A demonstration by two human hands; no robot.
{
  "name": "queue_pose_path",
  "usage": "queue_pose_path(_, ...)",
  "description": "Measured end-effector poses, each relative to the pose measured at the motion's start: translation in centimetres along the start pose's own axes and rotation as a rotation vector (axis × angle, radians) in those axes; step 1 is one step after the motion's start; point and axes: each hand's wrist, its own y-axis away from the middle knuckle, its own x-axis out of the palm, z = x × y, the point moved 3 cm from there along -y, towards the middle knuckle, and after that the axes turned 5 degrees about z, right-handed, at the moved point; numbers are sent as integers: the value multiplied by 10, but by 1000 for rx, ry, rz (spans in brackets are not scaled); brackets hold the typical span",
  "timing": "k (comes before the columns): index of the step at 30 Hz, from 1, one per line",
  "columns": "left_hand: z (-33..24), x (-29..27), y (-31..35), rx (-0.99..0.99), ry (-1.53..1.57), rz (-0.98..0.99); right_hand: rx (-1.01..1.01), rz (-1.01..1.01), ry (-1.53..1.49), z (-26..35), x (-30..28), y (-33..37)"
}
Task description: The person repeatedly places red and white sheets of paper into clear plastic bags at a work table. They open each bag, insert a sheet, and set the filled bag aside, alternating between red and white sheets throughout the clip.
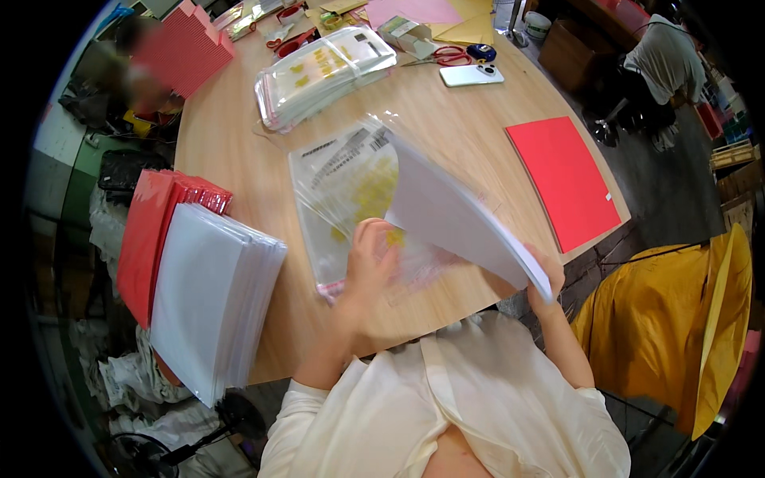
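My right hand point(547, 275) grips the near right edge of a white paper stack point(454, 199), which is held tilted above the table. The far left end of the stack lies under clear film, at the clear plastic bag point(307, 199). This bag is flat on the table, with yellow printed shapes and black printing showing. My left hand point(370, 259), slightly blurred, is at the bag's near part with fingers curled on the film. How far the paper reaches into the bag is hard to tell through the glare.
At left are wrapped white packs point(203, 279) and red packs point(147, 231). A red sheet stack point(562, 183) lies at right. Farther back are a pile of clear bags point(327, 72), a phone point(472, 75), scissors point(450, 56) and a pink stack point(187, 48). A yellow cloth point(653, 319) hangs beyond the right edge.
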Motion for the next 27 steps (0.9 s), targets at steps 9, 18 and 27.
queue_pose_path(9, -2, 2, 10, 251, -769, 76, 484, -587, -800, -9, -87, 25)
queue_pose_path(18, -21, 15, 14, 140, -783, 129, 843, -432, -697, -25, -102, 109)
queue_pose_path(27, -24, 30, 15, 59, -919, 180, 1011, -135, -768, -31, -92, 114)
